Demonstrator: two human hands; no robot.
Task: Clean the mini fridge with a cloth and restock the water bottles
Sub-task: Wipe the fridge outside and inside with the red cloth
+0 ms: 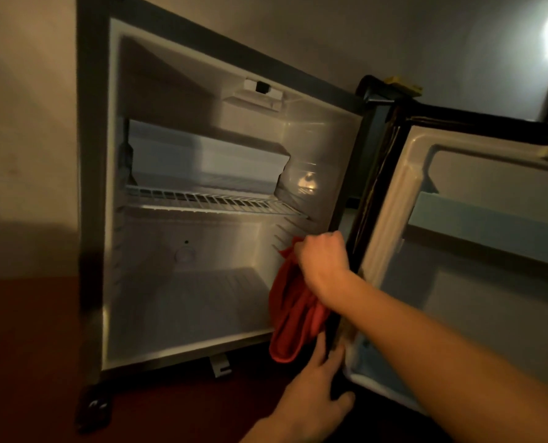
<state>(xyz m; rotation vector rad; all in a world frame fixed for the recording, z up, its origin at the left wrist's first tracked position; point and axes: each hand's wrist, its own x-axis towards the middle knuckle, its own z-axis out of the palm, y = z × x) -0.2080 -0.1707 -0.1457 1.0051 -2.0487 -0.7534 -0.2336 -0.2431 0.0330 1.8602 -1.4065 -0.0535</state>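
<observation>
Nearest you, your left hand [314, 391] rests with fingers extended on the lower hinge-side edge of the open door [477, 282], thumb against the inner liner, steadying the door and gripping nothing. Just above it hangs the red cloth [290, 318], its long axis running vertically down the front right edge of the mini fridge [183, 174]. Your right hand [322, 257], reaching in across the door from the right, is clenched on the upper end of the cloth, beside the right inner wall and just below the wire shelf [211, 201]. The remaining unwiped surfaces, as judged here, lie to the left of and behind this hand: the cabinet floor and back wall. The right hand is therefore the nearer for the next wipe. Farther back sits the freezer compartment [208, 161]. No water bottles are visible; restocking is not yet begun.
</observation>
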